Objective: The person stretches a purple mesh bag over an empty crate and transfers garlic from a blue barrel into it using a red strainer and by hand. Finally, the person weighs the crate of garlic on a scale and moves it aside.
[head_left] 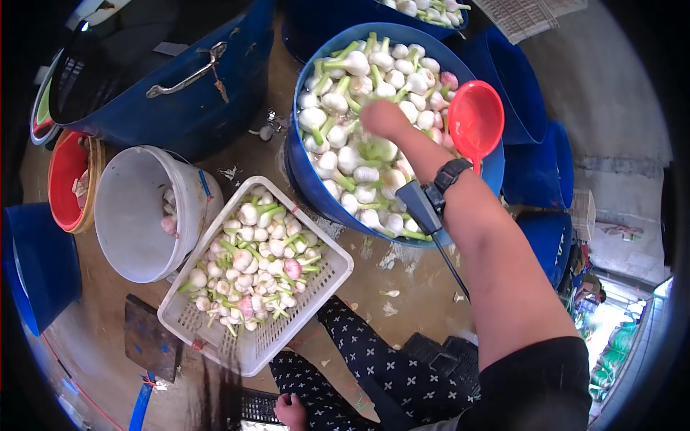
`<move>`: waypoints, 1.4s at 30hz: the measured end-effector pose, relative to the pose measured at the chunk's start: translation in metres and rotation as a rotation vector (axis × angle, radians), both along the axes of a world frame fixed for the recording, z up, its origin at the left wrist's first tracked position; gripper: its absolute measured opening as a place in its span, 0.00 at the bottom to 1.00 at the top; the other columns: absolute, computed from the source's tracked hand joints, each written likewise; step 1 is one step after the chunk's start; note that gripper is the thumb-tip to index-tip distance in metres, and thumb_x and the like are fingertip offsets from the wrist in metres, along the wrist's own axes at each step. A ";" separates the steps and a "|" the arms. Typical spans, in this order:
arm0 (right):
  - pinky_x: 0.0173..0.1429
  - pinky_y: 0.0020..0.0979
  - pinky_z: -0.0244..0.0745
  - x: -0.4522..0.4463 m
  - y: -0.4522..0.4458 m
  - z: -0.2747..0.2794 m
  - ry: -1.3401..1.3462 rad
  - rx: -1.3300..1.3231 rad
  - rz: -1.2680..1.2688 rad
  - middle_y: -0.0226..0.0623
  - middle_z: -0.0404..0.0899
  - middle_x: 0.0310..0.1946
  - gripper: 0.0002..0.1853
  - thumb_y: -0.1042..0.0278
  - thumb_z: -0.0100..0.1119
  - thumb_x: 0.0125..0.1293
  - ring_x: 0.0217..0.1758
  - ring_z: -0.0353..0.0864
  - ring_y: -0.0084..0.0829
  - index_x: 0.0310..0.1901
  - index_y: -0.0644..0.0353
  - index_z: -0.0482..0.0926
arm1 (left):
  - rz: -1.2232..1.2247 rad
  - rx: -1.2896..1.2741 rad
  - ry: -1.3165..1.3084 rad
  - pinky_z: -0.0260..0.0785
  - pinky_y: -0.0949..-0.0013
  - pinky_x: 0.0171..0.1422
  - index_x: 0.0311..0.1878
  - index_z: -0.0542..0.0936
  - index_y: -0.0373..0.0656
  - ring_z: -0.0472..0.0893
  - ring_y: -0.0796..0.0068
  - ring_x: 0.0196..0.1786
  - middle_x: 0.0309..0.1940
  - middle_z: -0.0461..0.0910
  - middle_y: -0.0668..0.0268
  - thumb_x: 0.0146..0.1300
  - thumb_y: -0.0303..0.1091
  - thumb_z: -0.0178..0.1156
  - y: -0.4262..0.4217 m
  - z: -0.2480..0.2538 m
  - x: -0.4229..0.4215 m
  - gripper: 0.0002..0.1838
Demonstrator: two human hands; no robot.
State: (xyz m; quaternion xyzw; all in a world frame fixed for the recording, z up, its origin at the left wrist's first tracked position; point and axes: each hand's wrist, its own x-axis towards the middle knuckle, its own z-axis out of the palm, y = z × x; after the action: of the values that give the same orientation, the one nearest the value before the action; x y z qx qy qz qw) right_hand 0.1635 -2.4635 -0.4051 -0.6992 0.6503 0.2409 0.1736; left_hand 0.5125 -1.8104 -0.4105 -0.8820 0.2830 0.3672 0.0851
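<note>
My right hand reaches into a blue tub full of garlic bulbs with green stems, in water. Its fingers are bent down out of sight among the bulbs, so any grip is hidden. A watch is on that wrist. A red plastic dipper lies at the tub's right side, touching the bulbs. Low in the view, my left hand is beside my patterned trouser leg, its fingers curled; what they hold, if anything, does not show. Left of the tub, a white slotted crate holds more garlic.
A large blue vat with a metal handle stands upper left. Below it are a white bucket and a red-lined bucket. More blue tubs line the right. A dark flat board lies lower left.
</note>
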 end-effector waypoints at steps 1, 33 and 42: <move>0.57 0.40 0.70 0.009 -0.011 -0.007 -0.278 -0.246 -0.234 0.53 0.78 0.46 0.23 0.58 0.50 0.56 0.51 0.77 0.47 0.50 0.63 0.77 | 0.071 0.006 0.046 0.71 0.59 0.40 0.33 0.81 0.39 0.79 0.58 0.32 0.28 0.81 0.59 0.50 0.37 0.65 -0.012 0.008 -0.002 0.11; 0.54 0.36 0.71 -0.022 -0.065 -0.025 -0.632 -0.440 -0.512 0.49 0.79 0.46 0.30 0.49 0.60 0.57 0.49 0.79 0.40 0.54 0.66 0.73 | 0.030 0.244 0.051 0.72 0.61 0.46 0.41 0.83 0.45 0.81 0.61 0.39 0.36 0.83 0.59 0.57 0.44 0.61 -0.045 0.008 -0.006 0.15; 0.65 0.39 0.63 0.026 -0.117 -0.054 -0.605 -0.664 -1.229 0.62 0.49 0.67 0.46 0.50 0.70 0.46 0.69 0.56 0.48 0.62 0.70 0.62 | 0.012 0.237 0.057 0.73 0.60 0.44 0.39 0.82 0.42 0.81 0.58 0.38 0.35 0.82 0.55 0.57 0.42 0.62 0.016 -0.020 0.009 0.14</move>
State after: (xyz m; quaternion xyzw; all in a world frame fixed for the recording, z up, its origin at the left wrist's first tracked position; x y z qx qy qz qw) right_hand 0.1890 -2.5802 -0.4586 -0.2623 0.8852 -0.3094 0.2277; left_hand 0.5210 -1.7942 -0.4301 -0.8567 0.2348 0.4233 0.1784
